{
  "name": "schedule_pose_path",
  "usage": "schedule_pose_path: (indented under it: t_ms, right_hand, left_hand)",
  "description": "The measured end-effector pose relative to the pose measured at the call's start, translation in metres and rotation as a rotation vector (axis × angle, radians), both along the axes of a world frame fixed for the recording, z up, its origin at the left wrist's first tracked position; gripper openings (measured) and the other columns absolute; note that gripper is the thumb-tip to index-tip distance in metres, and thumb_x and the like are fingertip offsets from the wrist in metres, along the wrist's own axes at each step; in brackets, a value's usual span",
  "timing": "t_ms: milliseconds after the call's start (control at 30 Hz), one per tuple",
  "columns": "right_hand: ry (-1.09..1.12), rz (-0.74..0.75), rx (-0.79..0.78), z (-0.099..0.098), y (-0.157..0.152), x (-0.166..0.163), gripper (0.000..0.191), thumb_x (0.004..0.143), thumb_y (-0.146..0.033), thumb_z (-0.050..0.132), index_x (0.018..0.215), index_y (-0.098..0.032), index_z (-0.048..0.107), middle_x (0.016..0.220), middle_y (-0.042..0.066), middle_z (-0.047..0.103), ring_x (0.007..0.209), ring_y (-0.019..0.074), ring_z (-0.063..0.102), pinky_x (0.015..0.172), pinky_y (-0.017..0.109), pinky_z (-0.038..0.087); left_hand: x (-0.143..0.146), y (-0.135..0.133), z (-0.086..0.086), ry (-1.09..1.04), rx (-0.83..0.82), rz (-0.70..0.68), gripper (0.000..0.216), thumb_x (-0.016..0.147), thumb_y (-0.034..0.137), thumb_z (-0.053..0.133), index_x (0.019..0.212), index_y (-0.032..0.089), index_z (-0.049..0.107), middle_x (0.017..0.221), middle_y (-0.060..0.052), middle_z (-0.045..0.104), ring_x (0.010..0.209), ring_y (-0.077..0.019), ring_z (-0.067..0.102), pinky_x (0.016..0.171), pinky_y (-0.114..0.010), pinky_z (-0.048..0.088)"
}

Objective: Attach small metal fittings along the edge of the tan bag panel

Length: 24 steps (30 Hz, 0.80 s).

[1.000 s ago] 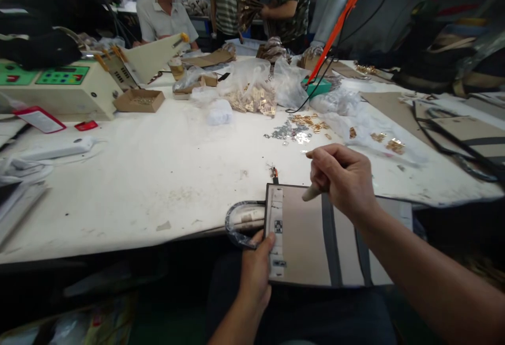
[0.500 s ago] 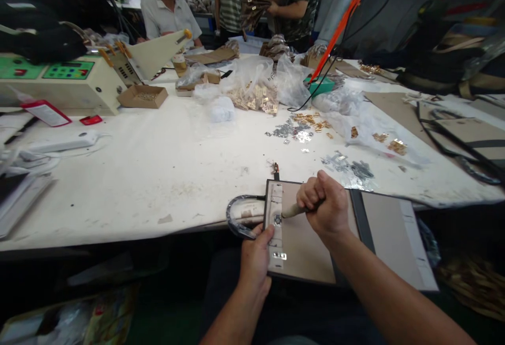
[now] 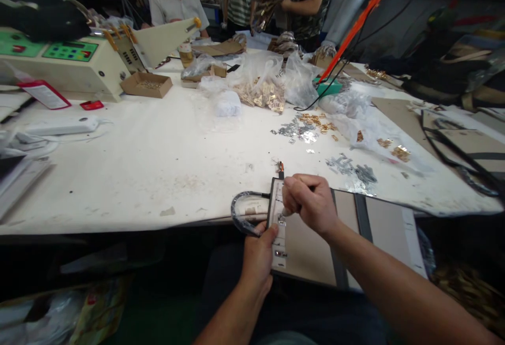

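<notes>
A beige bag panel (image 3: 311, 253) with dark edging lies tilted over the table's front edge. My left hand (image 3: 258, 253) grips its left edge, thumb on top and fingers underneath. Along that edge runs a pale strip bearing a small square metal plate (image 3: 281, 219) and, lower down, another metal plate (image 3: 280, 254). My right hand (image 3: 310, 200) is closed round a tool with a dull tan-grey end (image 3: 286, 212), which meets the upper plate; the fist hides the rest, so its kind is unclear. A plastic-wrapped black handle loop (image 3: 236, 212) sticks out left of the panel.
Loose silver plates (image 3: 298, 130) and gold plates (image 3: 315, 120) lie on the white table (image 3: 138, 171), near clear bags of metal pieces (image 3: 262, 92). A machine with green panels (image 3: 74, 63) stands left, beside a cardboard tray (image 3: 147, 84). Several people are across the table.
My right fist has turned over and come down to the left, nearer the strip, covering most of the tool. My left hand keeps its hold. The whole view has shifted slightly.
</notes>
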State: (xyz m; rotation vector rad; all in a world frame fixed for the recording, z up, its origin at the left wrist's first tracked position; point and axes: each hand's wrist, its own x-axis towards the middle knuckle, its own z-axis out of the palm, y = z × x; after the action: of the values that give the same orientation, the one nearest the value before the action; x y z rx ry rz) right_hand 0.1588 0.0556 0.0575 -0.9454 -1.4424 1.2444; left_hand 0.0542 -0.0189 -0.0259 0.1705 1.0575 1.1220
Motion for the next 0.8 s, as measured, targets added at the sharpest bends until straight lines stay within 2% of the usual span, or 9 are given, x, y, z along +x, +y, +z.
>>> schedule_pose_path:
  t_ms: [100, 200, 400, 500, 567, 667, 800]
  right_hand:
    - [0.047, -0.054, 0.003, -0.003, 0.002, 0.003, 0.053, 0.095, -0.043, 0.06, 0.053, -0.016, 0.044, 0.049, 0.0, 0.044, 0.045, 0.0084, 0.042, 0.047, 0.024, 0.034]
    - [-0.008, -0.052, -0.046, -0.004, 0.004, 0.002, 0.052, 0.094, -0.043, 0.061, 0.053, -0.016, 0.042, 0.047, -0.001, 0.042, 0.043, 0.0077, 0.039, 0.045, 0.023, 0.031]
    - [-0.05, 0.067, 0.08, 0.037, 0.002, -0.022, 0.054, 0.094, -0.042, 0.06, 0.053, -0.016, 0.039, 0.048, -0.002, 0.038, 0.046, 0.0064, 0.04, 0.048, 0.023, 0.033]
    - [-0.275, 0.16, 0.033, 0.031, 0.003, -0.021, 0.051, 0.093, -0.038, 0.057, 0.051, -0.014, 0.041, 0.05, -0.001, 0.04, 0.047, 0.0055, 0.036, 0.047, 0.022, 0.028]
    - [-0.372, 0.121, -0.017, 0.022, 0.004, -0.011, 0.05, 0.093, -0.036, 0.056, 0.05, -0.014, 0.044, 0.049, 0.0, 0.042, 0.047, 0.0058, 0.037, 0.046, 0.022, 0.028]
    - [-0.221, 0.009, 0.006, 0.017, 0.004, 0.002, 0.05, 0.095, -0.037, 0.057, 0.051, -0.015, 0.044, 0.049, 0.0, 0.042, 0.046, 0.0074, 0.039, 0.047, 0.023, 0.031]
    - [0.078, 0.038, 0.101, 0.009, -0.002, 0.001, 0.051, 0.095, -0.037, 0.056, 0.051, -0.016, 0.042, 0.05, 0.0, 0.043, 0.046, 0.0092, 0.042, 0.047, 0.025, 0.034]
  left_hand:
    - [0.001, -0.001, -0.002, -0.006, 0.009, 0.011, 0.051, 0.065, 0.034, 0.08, 0.106, 0.006, 0.07, 0.081, -0.011, 0.072, 0.067, -0.0187, 0.066, 0.064, -0.027, 0.051]
    - [0.001, -0.002, -0.002, -0.008, 0.0, 0.022, 0.048, 0.064, 0.033, 0.08, 0.103, 0.007, 0.071, 0.079, -0.01, 0.071, 0.067, -0.0176, 0.065, 0.064, -0.025, 0.05]
    - [0.001, -0.002, 0.002, -0.003, 0.028, 0.015, 0.049, 0.066, 0.034, 0.079, 0.106, 0.007, 0.071, 0.082, -0.01, 0.071, 0.069, -0.0186, 0.066, 0.065, -0.027, 0.051]
    - [0.001, -0.002, 0.001, 0.004, 0.034, 0.031, 0.042, 0.067, 0.032, 0.077, 0.1, 0.007, 0.071, 0.081, -0.009, 0.071, 0.067, -0.0166, 0.065, 0.062, -0.024, 0.049]
    - [0.002, -0.002, 0.0, 0.004, 0.033, 0.032, 0.04, 0.068, 0.031, 0.077, 0.099, 0.007, 0.071, 0.08, -0.009, 0.071, 0.067, -0.016, 0.064, 0.063, -0.024, 0.049]
    - [0.002, -0.003, -0.003, -0.001, 0.037, 0.011, 0.045, 0.068, 0.032, 0.077, 0.104, 0.007, 0.072, 0.084, -0.01, 0.072, 0.071, -0.0176, 0.066, 0.067, -0.026, 0.051]
    - [0.0, -0.002, -0.003, 0.004, 0.027, 0.01, 0.051, 0.065, 0.034, 0.079, 0.107, 0.006, 0.071, 0.082, -0.01, 0.072, 0.069, -0.0189, 0.067, 0.066, -0.027, 0.051]
